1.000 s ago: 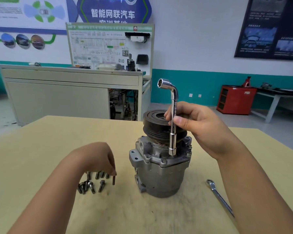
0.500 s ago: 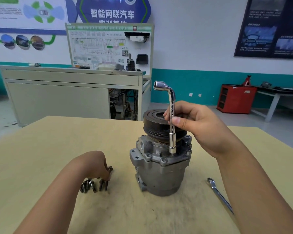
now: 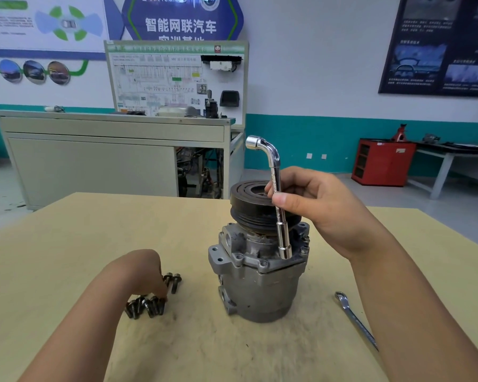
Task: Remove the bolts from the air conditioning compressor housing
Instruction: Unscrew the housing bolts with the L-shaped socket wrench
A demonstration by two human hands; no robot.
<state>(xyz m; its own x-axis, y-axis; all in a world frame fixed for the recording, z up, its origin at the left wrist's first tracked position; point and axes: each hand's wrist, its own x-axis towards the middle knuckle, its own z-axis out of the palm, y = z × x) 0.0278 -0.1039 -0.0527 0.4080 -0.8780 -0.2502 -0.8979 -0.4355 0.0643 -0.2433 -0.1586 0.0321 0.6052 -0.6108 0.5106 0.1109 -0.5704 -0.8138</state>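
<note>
The right hand [image 3: 323, 213] has its thumb and fingers wrapped round the socket wrench [image 3: 283, 238], whose lower end stands just below them on the flange of the compressor housing [image 3: 260, 293]. The left hand [image 3: 138, 271] curls down, fingertips touching the loose bolts [image 3: 146, 308]. I cannot tell whether it pinches one.

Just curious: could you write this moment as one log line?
right hand: grips L-shaped socket wrench, socket end on compressor flange | left hand: over loose bolts | flat wrench: on table
</note>
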